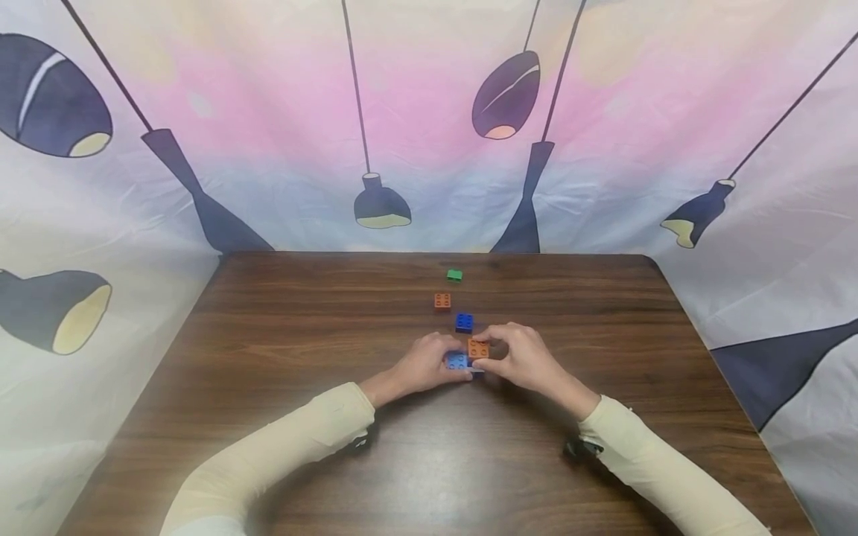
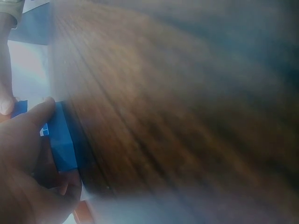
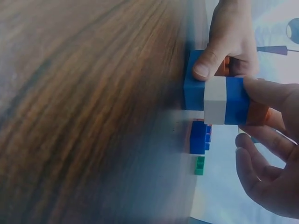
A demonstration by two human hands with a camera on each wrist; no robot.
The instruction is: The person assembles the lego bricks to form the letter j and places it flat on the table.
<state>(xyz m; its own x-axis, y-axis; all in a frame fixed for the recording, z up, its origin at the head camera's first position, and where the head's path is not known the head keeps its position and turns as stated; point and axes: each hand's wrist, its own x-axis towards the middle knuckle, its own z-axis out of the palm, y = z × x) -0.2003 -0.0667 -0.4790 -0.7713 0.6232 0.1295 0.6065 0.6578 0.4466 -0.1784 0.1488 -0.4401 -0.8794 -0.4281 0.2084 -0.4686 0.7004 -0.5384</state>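
A small stack of toy building bricks stands on the table between the two hands. Its base is a light blue brick (image 1: 457, 361); in the right wrist view a white brick (image 3: 215, 100), a blue brick (image 3: 237, 101) and an orange brick (image 3: 257, 114) sit above it. My left hand (image 1: 424, 362) grips the light blue brick, thumb on the near side. With thumb and fingers, my right hand (image 1: 527, 359) pinches the orange brick at the top. An orange bit (image 3: 225, 67) shows behind the left thumb; what it belongs to is hidden.
Beyond the hands, a loose dark blue brick (image 1: 464, 322), an orange-red brick (image 1: 442, 301) and a green brick (image 1: 454, 275) lie on the wooden table (image 1: 308, 298). A cloth printed with lamps (image 1: 382, 205) hangs behind the table's far edge.
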